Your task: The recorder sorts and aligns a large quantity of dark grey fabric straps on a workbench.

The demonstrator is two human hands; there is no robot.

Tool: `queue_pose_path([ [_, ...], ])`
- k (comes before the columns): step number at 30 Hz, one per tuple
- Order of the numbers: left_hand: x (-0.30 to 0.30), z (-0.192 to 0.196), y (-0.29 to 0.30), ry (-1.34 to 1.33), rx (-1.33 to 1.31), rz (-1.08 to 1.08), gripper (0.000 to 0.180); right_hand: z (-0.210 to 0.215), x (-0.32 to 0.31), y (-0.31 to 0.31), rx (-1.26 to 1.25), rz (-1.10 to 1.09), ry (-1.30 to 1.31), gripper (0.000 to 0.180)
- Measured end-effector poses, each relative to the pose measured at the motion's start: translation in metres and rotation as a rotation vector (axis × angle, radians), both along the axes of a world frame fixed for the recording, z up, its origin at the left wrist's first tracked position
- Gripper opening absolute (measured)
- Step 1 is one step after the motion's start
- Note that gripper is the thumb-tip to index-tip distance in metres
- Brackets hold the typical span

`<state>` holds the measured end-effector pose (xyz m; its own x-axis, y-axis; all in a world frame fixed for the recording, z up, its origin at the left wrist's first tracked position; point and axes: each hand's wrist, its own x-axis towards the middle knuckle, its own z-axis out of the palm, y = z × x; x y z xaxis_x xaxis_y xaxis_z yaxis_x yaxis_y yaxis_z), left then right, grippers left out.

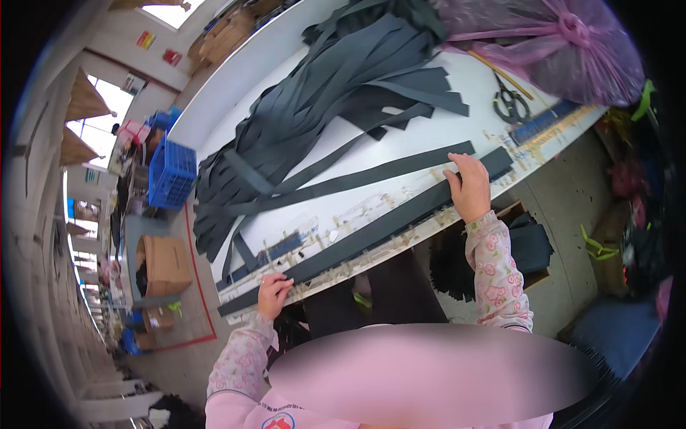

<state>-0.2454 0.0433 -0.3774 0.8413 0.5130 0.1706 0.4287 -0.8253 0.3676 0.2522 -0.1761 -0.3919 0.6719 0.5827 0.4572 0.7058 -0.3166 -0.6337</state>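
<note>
Lettering (282, 406) in a dark line, too small to read, runs above one round red-and-blue badge (277, 422) on the pink top (236, 413) at the lower edge, from which two flower-printed sleeves (494, 272) reach forward. The left hand (271, 295), loosely curled, touches the near strip (371, 227) toward its left end; whether the fingers pinch it I cannot tell. Beneath the table on the right, one open carton (513, 211) holds dark pieces (530, 247). The right hand (469, 187), half open with its thumb apart from the fingers, lies over the near strip close to its right end, fingertips reaching the far strip (357, 174); a firm grip cannot be made out. Both strips are flat and dark grey-green; the near one lies slantwise along the front edge of the white table (429, 132), the far one just beyond it, its left end running to the heap. That heap of similar strips (314, 93), too tangled to count, spreads over the table's middle and back. To its right lie one pair of black-handled scissors (511, 104), one thin yellow stick (504, 77) and one knotted, translucent pink plastic bag (564, 43). Farther left stand a large brown cardboard box (163, 266) and a blue plastic crate (171, 175); two small signs (146, 40), illegible here, hang on the far wall (121, 53).
</note>
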Motion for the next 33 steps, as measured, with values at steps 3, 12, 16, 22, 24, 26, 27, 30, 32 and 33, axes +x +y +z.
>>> queue_pose_path([
  [3, 0.002, -0.006, 0.002, -0.091, -0.060, 0.001, 0.017, 0.008, -0.067, 0.055, 0.028, 0.384, 0.237, 0.020],
  [12, -0.020, -0.023, 0.002, -0.308, -0.184, 0.053, 0.016, 0.009, -0.192, 0.161, -0.735, 0.661, 0.202, 0.022],
  [16, -0.021, -0.028, 0.002, -0.370, -0.218, 0.056, 0.015, -0.001, -0.186, 0.165, -0.798, 0.613, 0.203, 0.024],
  [22, -0.026, -0.033, 0.006, -0.437, -0.270, 0.044, 0.018, 0.018, -0.209, 0.161, -0.443, 0.710, 0.703, 0.021],
  [24, -0.026, -0.034, 0.009, -0.445, -0.267, 0.034, 0.018, 0.033, -0.246, 0.156, -0.317, 0.749, 0.964, 0.022],
  [26, -0.027, -0.036, 0.009, -0.446, -0.259, 0.020, 0.017, 0.030, -0.282, 0.149, -0.359, 0.793, 0.949, 0.021],
  [27, -0.027, -0.036, 0.009, -0.450, -0.265, 0.024, 0.017, 0.027, -0.295, 0.147, -0.389, 0.802, 0.878, 0.020],
  [30, -0.027, -0.036, 0.007, -0.456, -0.237, 0.019, 0.017, 0.030, -0.322, 0.147, -0.450, 0.852, 0.539, 0.020],
  [32, -0.027, -0.035, 0.007, -0.452, -0.196, -0.001, 0.017, 0.025, -0.329, 0.147, -0.463, 0.830, 0.486, 0.019],
  [33, -0.026, -0.035, 0.006, -0.453, -0.198, 0.005, 0.017, 0.024, -0.331, 0.147, -0.469, 0.805, 0.431, 0.018],
])
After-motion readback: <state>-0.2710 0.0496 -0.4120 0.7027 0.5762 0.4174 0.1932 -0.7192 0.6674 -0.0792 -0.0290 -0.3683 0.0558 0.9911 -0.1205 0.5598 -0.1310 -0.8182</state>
